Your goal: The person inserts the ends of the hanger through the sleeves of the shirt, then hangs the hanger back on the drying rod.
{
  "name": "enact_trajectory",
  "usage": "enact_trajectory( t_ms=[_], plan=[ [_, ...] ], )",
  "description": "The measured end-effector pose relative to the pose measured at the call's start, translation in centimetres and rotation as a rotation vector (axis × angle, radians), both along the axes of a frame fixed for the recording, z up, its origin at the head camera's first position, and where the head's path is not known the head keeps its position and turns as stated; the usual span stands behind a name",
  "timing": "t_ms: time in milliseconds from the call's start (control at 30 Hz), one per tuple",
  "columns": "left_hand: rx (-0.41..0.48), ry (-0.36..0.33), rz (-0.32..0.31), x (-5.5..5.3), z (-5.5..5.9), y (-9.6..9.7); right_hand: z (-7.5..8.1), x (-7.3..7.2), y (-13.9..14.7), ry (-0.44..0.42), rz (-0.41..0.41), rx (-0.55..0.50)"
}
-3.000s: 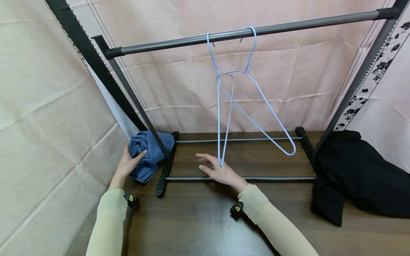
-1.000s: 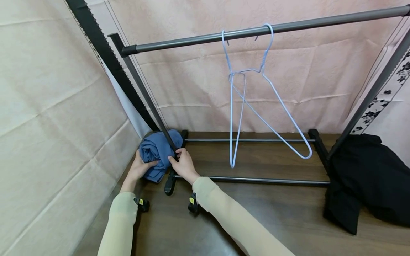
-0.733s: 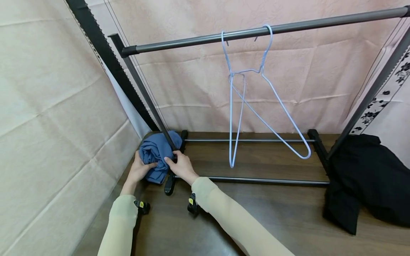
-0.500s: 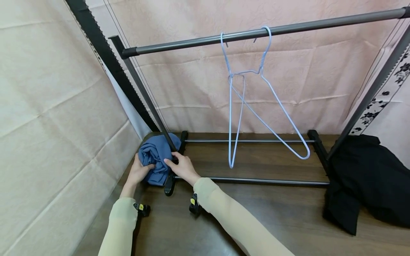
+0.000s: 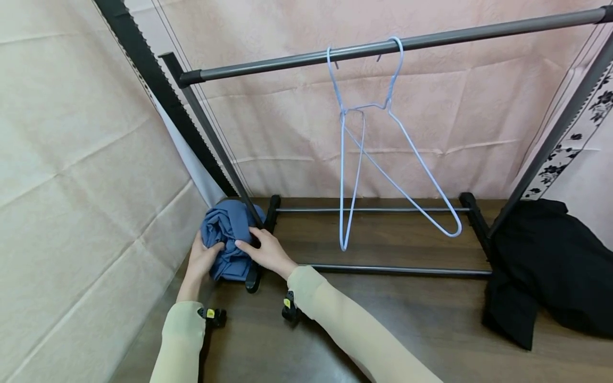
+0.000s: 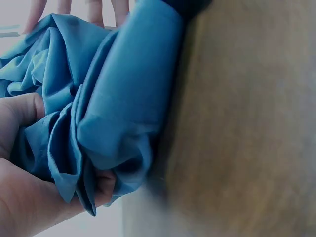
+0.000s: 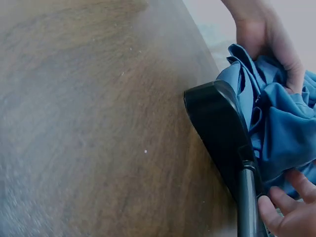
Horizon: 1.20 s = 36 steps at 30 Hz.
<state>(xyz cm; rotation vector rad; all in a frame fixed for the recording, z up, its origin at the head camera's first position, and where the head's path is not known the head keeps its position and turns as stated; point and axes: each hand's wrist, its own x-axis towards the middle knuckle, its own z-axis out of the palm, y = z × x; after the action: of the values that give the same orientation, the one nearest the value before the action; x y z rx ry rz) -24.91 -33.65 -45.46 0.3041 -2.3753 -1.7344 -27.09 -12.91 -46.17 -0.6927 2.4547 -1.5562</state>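
A bundled blue garment [image 5: 229, 239] sits on the floor against the left foot of a dark clothes rack; its exact kind is hidden by the folds. My left hand [image 5: 198, 260] grips its left side. In the left wrist view the thumb [image 6: 32, 106] lies on the folds, with the other fingers partly hidden underneath. From the right, my right hand [image 5: 268, 252] reaches to the bundle beside the rack post. Its fairly straight, spread fingers touch the cloth, their tips partly covered. The right wrist view has those fingers [image 7: 301, 185] close to the rack foot [image 7: 217, 118].
Two light-blue wire hangers [image 5: 399, 189] hang from the rack's top rail [image 5: 460, 40]. Low crossbars [image 5: 392, 270] span the base. A black garment [image 5: 551, 266] lies by the right foot. A pale fabric wall [image 5: 96, 186] borders the left side.
My right hand has come left from below the hangers to the blue garment. Over the last half second the bundle and both hands shift slightly left, and the bundle's folds change.
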Motion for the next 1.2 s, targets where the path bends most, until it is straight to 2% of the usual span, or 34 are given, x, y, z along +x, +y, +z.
enact_trajectory(
  t_ms=[167,367,600,800,1000,1200],
  plan=[
    [0.000,0.020,0.049,0.3,1.3,0.8,0.4,-0.1,0.2,0.009,0.018,-0.017],
    [-0.007,0.067,0.135,1.5,2.7,1.5,1.3,0.7,0.1,-0.002,0.057,-0.087],
    [0.048,0.182,0.229,2.3,4.6,2.3,2.8,1.2,-0.2,0.063,0.072,-0.142],
    [0.081,0.315,0.285,3.1,6.6,2.9,4.6,1.9,-0.3,0.093,0.091,-0.225],
    [0.159,0.457,0.272,4.3,8.5,3.7,6.2,2.7,-0.2,0.103,0.138,-0.339],
    [0.263,0.587,0.226,5.1,10.4,4.9,7.9,3.4,0.4,0.218,0.132,-0.368]
  ],
)
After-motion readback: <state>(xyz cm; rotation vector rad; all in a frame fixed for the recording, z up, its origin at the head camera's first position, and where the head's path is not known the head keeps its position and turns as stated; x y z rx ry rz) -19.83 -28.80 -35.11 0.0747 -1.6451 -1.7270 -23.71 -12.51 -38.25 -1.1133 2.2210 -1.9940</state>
